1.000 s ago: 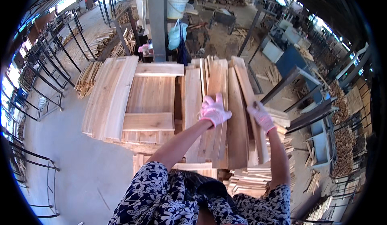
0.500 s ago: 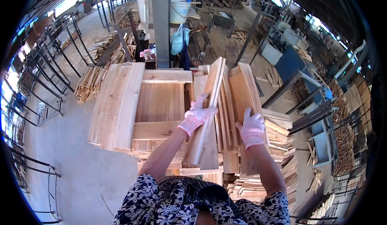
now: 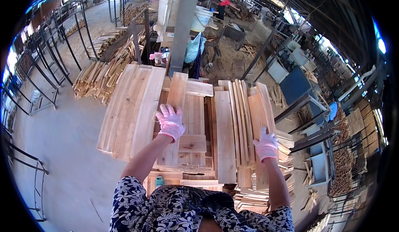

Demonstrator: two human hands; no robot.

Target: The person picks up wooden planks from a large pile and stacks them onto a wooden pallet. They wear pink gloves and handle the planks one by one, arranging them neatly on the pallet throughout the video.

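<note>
My left hand (image 3: 170, 122), in a pale pink knit glove, lies flat with its fingers spread on a long narrow wooden board (image 3: 177, 91). That board lies lengthwise over shorter crosspieces, beside a row of flat, overlapping boards (image 3: 137, 103) on the left. My right hand (image 3: 266, 144), gloved alike, rests against the outer face of a wide board (image 3: 262, 107) at the right. Its thumb is apart from its fingers. Between the hands, several boards stand on edge in a row (image 3: 241, 120), and one pale board (image 3: 225, 136) lies beside them.
A grey metal post (image 3: 185, 28) rises just beyond the boards, with a light blue bag (image 3: 195, 49) and a white bucket (image 3: 202, 18) by it. Wood strips (image 3: 99, 78) are heaped at the left. Dark metal bars (image 3: 314, 138) jut in from the right.
My left hand has moved left with a board, which now lies flat over the crosspieces. My right hand stays by the boards on edge. The view has shifted slightly.
</note>
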